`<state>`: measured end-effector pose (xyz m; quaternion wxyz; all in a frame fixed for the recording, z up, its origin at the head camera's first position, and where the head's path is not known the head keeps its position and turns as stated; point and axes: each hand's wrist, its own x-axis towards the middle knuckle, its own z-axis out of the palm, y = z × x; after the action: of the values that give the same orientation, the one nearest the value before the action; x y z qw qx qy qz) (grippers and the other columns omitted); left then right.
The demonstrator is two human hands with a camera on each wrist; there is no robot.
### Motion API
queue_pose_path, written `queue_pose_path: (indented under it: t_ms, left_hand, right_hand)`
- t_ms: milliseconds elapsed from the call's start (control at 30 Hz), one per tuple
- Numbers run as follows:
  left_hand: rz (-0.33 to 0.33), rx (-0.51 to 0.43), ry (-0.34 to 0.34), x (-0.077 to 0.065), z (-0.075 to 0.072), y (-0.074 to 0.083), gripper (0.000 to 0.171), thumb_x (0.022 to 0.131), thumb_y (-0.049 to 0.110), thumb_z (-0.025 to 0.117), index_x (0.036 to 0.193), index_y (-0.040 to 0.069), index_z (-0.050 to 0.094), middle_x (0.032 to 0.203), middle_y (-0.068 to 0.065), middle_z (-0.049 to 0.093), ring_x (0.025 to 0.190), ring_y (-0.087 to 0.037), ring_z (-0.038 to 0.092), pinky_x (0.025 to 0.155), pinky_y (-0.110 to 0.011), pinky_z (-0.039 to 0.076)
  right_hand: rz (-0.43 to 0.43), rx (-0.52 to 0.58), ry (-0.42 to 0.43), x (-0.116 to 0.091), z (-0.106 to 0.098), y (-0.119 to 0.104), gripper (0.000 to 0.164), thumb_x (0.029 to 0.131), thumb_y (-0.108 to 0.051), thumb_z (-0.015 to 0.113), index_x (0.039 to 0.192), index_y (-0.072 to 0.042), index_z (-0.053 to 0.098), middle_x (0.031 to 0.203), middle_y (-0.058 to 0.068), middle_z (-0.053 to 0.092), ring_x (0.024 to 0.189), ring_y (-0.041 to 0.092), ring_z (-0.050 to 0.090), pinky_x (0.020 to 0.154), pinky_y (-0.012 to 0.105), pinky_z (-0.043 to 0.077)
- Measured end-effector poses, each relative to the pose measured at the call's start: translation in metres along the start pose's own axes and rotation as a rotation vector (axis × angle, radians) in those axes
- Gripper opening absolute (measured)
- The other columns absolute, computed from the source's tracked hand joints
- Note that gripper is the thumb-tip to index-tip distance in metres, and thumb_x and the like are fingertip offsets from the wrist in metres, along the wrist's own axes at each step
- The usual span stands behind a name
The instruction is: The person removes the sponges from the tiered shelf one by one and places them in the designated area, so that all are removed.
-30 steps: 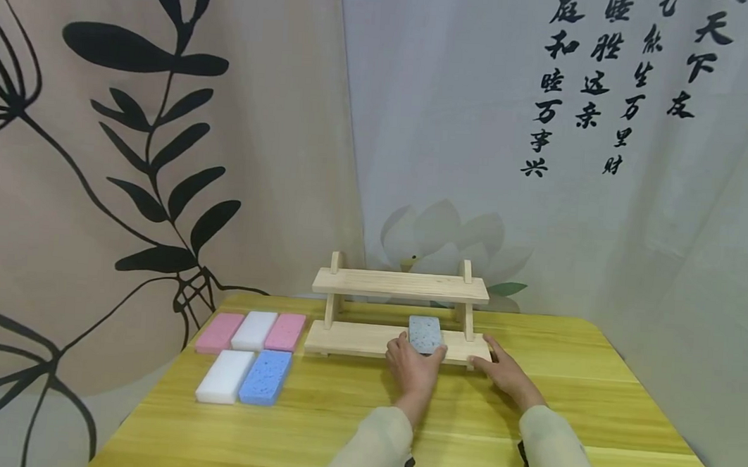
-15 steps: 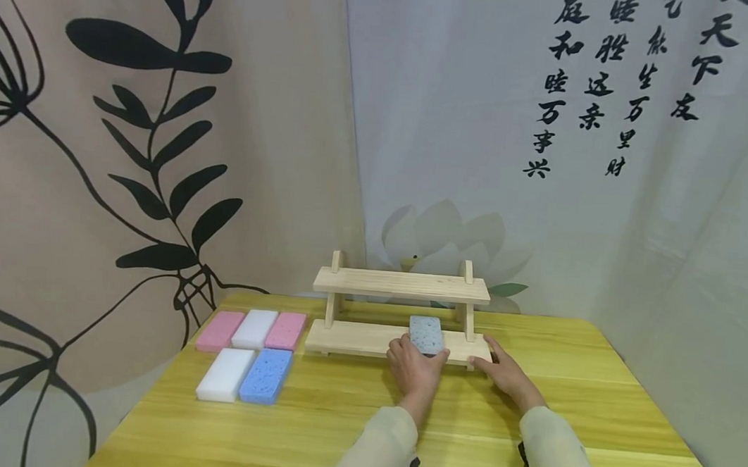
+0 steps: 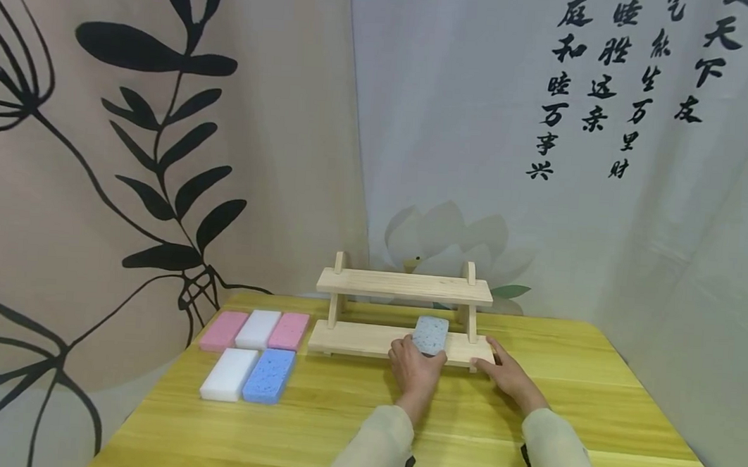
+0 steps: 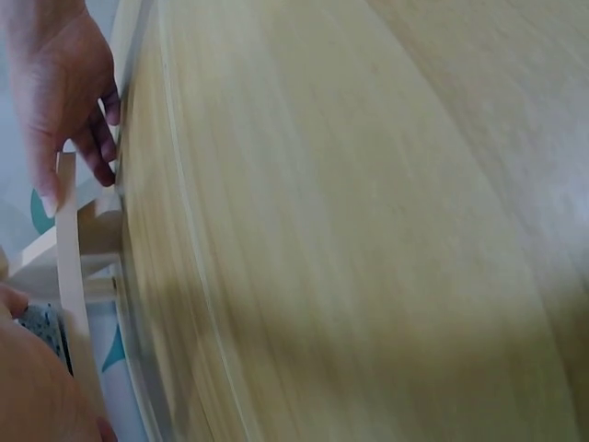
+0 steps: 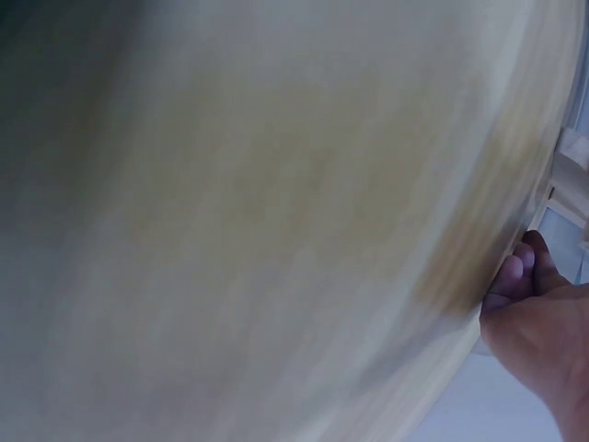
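A two-tier wooden display shelf (image 3: 356, 340) stands toward the back of the table. Upon its lower tier, right of the middle, is a speckled grey-blue sponge (image 3: 431, 334), slightly tilted. My left hand (image 3: 414, 369) holds this sponge by its lower part, thumb on the right side and fingers on the left. At the lower tier's right end, my right hand (image 3: 507, 376) grips the board, thumb at the front edge and fingers around the end. The left wrist view shows the right hand (image 4: 69, 92) at the board's end and part of the left hand (image 4: 37, 387) beside the sponge.
Left of the shelf lie a pink sponge (image 3: 223, 331), a white sponge (image 3: 257, 329) and another pink sponge (image 3: 289, 330). In front of them are a thicker white sponge (image 3: 230, 375) and a blue sponge (image 3: 269, 376). Printed cloth (image 3: 443, 124) hangs behind the wooden table (image 3: 465, 436).
The grey-blue sponge has tipped slightly to the right in my left hand. My right hand keeps its grip on the shelf end. The head view has shifted a little.
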<state>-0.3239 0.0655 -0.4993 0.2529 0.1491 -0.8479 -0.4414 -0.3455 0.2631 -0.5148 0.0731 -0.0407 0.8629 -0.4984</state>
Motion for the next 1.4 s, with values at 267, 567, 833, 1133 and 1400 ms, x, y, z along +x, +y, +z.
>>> queue_pose_path:
  t_ms: [267, 567, 833, 1133, 1400]
  left_hand:
    - [0.019, -0.066, -0.034, 0.003, -0.012, -0.003, 0.068, 0.06, 0.028, 0.088, 0.115, -0.003, 0.062, 0.104, -0.011, 0.052, 0.096, -0.027, 0.048, 0.085, -0.041, 0.044]
    - [0.06, -0.11, -0.083, 0.012, -0.029, -0.014, 0.065, 0.063, 0.027, 0.088, 0.115, -0.002, 0.063, 0.105, -0.01, 0.053, 0.097, -0.027, 0.048, 0.085, -0.041, 0.043]
    - [0.077, -0.141, -0.159, 0.019, -0.052, -0.03, 0.069, 0.069, 0.028, 0.089, 0.123, -0.005, 0.059, 0.11, -0.011, 0.052, 0.102, -0.027, 0.047, 0.089, -0.041, 0.042]
    - [0.117, -0.149, -0.228, 0.026, -0.076, -0.052, 0.071, 0.07, 0.031, 0.088, 0.124, -0.004, 0.057, 0.113, -0.012, 0.051, 0.101, -0.025, 0.048, 0.088, -0.041, 0.043]
    - [0.131, -0.151, -0.239, 0.034, -0.1, -0.065, 0.069, 0.07, 0.027, 0.088, 0.123, -0.005, 0.057, 0.111, -0.013, 0.051, 0.096, -0.024, 0.049, 0.086, -0.04, 0.043]
  right_hand:
    - [0.012, -0.002, -0.005, 0.0, -0.001, -0.001, 0.095, 0.093, -0.056, 0.06, 0.16, -0.012, 0.008, 0.155, 0.036, 0.016, 0.141, 0.052, 0.021, 0.11, 0.064, 0.027]
    - [0.004, -0.037, -0.004, -0.004, -0.001, -0.005, 0.091, 0.097, -0.051, 0.057, 0.16, -0.01, 0.007, 0.154, 0.039, 0.016, 0.141, 0.054, 0.019, 0.109, 0.065, 0.026]
    - [-0.011, -0.043, 0.009, -0.005, -0.001, -0.005, 0.095, 0.094, -0.054, 0.06, 0.159, -0.009, 0.008, 0.153, 0.039, 0.018, 0.14, 0.055, 0.021, 0.108, 0.066, 0.027]
    - [0.016, -0.047, 0.019, -0.004, 0.001, -0.009, 0.091, 0.096, -0.049, 0.06, 0.16, -0.009, 0.008, 0.153, 0.037, 0.021, 0.14, 0.052, 0.025, 0.109, 0.063, 0.028]
    - [0.023, -0.059, 0.016, -0.004, 0.002, -0.007, 0.091, 0.096, -0.051, 0.059, 0.16, -0.01, 0.009, 0.153, 0.038, 0.021, 0.14, 0.053, 0.025, 0.109, 0.064, 0.028]
